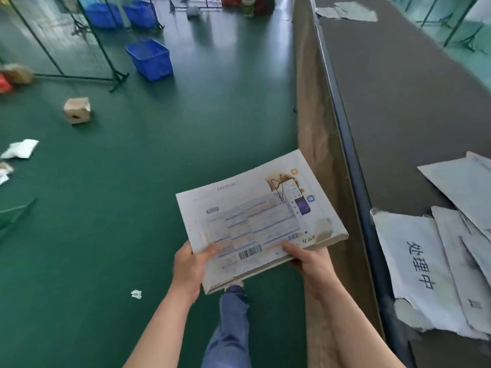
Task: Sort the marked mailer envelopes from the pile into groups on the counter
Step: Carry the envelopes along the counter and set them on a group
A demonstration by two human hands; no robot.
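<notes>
Both hands, left hand (189,266) and right hand (305,257), pinch the mailer stack (255,219) flat just left of the counter (398,102), label up, probably to read the scribbled mark.

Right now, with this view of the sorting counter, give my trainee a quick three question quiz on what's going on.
1. True or false: the stack of mailer envelopes is lying on the counter.
2. Multiple choice: what holds the stack? A) the left hand alone B) the right hand alone C) both hands
3. Short answer: where does the envelope with large handwritten characters lie?

Key
1. False. It is held in the air over the green floor, left of the counter.
2. C. Each hand grips a near corner, thumb on top.
3. On the counter, at the right, among other loose envelopes.
</notes>
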